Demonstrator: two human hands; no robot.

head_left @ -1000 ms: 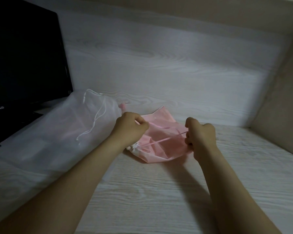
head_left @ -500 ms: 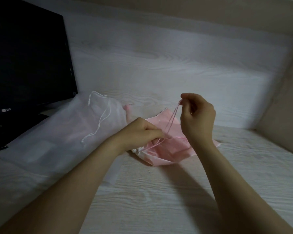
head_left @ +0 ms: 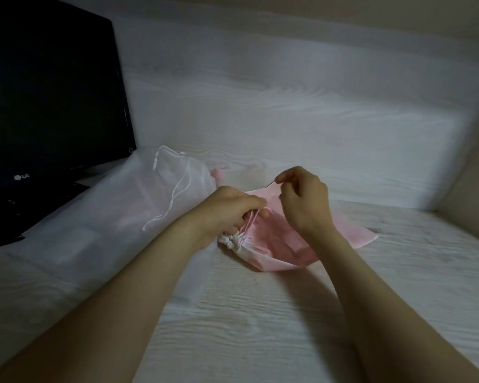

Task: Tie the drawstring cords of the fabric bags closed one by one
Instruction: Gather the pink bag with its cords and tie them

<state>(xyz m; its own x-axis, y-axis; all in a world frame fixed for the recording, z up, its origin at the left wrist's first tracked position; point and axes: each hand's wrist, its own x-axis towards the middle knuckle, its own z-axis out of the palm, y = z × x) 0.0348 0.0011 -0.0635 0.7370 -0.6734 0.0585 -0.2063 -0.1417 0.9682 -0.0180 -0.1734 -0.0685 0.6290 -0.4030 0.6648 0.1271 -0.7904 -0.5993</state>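
Note:
A pink fabric bag (head_left: pixel 288 244) lies on the pale wooden desk (head_left: pixel 274 322), its gathered white mouth (head_left: pixel 233 240) pointing left. My left hand (head_left: pixel 227 211) pinches the pink drawstring cord (head_left: pixel 250 222) just above the gathered mouth. My right hand (head_left: pixel 304 200) is raised over the bag, thumb and forefinger pinched together near the cord's upper end; the thin cord there is hard to make out. A larger white translucent bag (head_left: pixel 116 217) lies to the left, its white drawstring (head_left: pixel 177 189) loose on top.
A black LG monitor (head_left: pixel 47 106) stands at the left on its dark base. The white wood-grain back wall (head_left: pixel 288 120) rises behind the bags, and a beige side panel (head_left: pixel 470 189) closes the right side.
A second ago both hands pulled the cord sideways; then my right hand lifted it up. Now my right hand has dropped a little lower and nearer my left hand over the bag.

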